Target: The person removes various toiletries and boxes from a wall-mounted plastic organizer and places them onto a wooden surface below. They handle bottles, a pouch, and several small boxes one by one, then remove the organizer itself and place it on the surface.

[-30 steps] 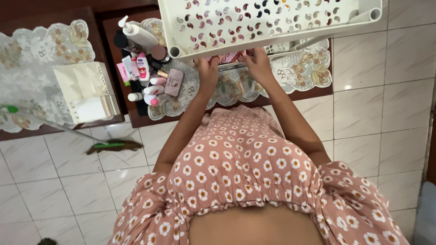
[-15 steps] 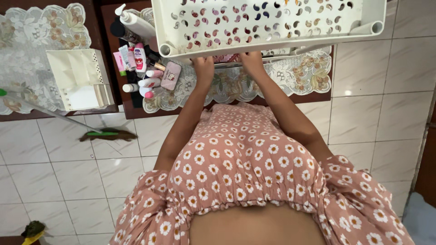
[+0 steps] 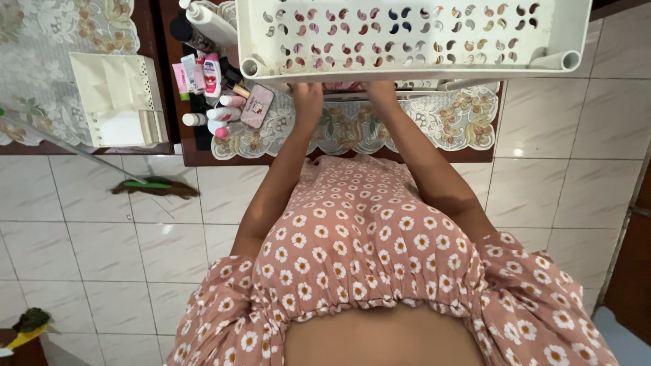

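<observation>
Rack shelf (image 3: 413, 34) above lace mat (image 3: 434, 118) on table (image 3: 339, 154) — toiletries (image 3: 217, 95) left, box (image 3: 119, 98) further left

Cream perforated tray (image 3: 413, 57), floral lace cloth (image 3: 434, 118)

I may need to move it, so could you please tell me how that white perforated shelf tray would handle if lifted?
The white perforated tray looks like moulded plastic, so probably stiff and light for its size. Its many cut-outs suggest little weight. Being wide, it might tilt if lifted at one edge.
</observation>
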